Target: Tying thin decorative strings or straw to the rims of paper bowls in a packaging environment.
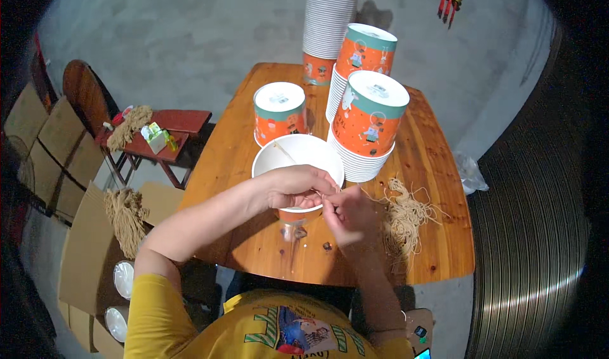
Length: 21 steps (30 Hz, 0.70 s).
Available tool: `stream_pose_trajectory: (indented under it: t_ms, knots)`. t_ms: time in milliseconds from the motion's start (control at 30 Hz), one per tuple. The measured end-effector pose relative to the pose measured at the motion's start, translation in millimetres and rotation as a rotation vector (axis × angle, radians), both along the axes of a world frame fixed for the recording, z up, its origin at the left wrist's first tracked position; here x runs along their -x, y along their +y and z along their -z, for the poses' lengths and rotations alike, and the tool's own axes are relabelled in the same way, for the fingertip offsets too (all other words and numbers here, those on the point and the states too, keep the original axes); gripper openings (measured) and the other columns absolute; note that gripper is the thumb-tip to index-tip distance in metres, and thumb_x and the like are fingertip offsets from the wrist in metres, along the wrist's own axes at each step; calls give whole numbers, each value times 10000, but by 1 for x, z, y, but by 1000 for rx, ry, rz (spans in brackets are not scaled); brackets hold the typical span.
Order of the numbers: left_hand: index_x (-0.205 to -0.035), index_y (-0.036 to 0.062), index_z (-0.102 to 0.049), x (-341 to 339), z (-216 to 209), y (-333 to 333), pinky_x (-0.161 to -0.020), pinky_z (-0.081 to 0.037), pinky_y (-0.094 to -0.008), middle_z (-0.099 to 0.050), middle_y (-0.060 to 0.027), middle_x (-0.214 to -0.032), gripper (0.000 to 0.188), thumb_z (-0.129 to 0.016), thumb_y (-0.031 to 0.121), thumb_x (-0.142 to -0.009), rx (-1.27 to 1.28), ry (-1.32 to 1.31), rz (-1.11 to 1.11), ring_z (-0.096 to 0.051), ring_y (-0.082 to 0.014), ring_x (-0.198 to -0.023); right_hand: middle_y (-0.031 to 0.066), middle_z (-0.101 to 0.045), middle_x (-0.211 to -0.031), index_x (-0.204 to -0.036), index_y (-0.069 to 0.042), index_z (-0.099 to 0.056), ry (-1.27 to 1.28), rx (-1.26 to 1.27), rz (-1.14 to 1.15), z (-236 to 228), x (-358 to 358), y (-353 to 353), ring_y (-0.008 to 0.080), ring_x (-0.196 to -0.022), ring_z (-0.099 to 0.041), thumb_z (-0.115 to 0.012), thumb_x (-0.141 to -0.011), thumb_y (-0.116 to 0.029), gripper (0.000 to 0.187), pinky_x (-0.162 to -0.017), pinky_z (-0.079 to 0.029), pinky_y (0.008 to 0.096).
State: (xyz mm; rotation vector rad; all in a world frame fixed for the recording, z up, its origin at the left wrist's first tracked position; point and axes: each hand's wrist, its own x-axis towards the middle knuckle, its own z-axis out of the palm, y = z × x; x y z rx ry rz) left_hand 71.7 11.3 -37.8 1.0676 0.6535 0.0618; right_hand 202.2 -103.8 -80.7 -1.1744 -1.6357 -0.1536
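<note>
A white-lined paper bucket (pixel 264 163) stands mouth up on the wooden table, close in front of me. Over its near right rim, my left hand (pixel 299 186) has its fingers curled together in a pinch. Just to its right, my right hand (pixel 347 214) is closed too, thumb against fingers. A thin beige strand shows between the two hands, partly hidden by the fingers. What looks like a cord lies against the bucket's inner wall. Right of my right hand is a loose, tangled pile of beige string (pixel 409 220), with a strand trailing toward that hand.
Stacked orange and green paper buckets (pixel 372 127) stand upside down behind, beside a single inverted bucket (pixel 279 121). A tall white stack (pixel 330 17) rises at the table's far edge. More string bundles (pixel 125 216) lie left, near cardboard and a red bench (pixel 184 121).
</note>
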Motion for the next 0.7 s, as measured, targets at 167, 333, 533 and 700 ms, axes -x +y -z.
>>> stream_pose_trajectory:
  t_ms: [167,333,533,700]
  knots:
    - [-967,39,-561,0,-2,-2,-572,-498,-154,-612,-9,-756,113,-592,38,-858,88,-11,-53,-583,-53,-636,52,-517,-720,-845,-57,-615,93,121,-50,-4,-2,-6,153,-564,-490,-651,-755,41,138,-493,-387,288]
    - [-980,29,-554,5,-1,1,-623,-513,-169,-620,-37,-831,135,-597,15,-852,125,-53,-76,-608,-86,-705,33,-514,-709,-937,-60,-635,-31,143,-19,4,-7,-6,118,-567,-476,-623,-790,41,178,-506,-376,263]
    - [-978,31,-540,9,1,0,-670,-513,-191,-591,-35,-886,146,-583,-15,-846,7,-89,-51,-602,-95,-759,-54,-446,-671,-927,-36,-626,586,370,-98,2,-9,-7,31,-603,-407,-602,-839,-7,96,-534,-331,192]
    - [-983,44,-494,8,4,-8,-695,-474,-208,-551,-12,-844,205,-613,-5,-824,-288,-168,-17,-561,-94,-751,-67,-470,-642,-914,-39,-620,431,304,-152,1,-10,-4,7,-584,-391,-637,-823,-36,92,-522,-315,178]
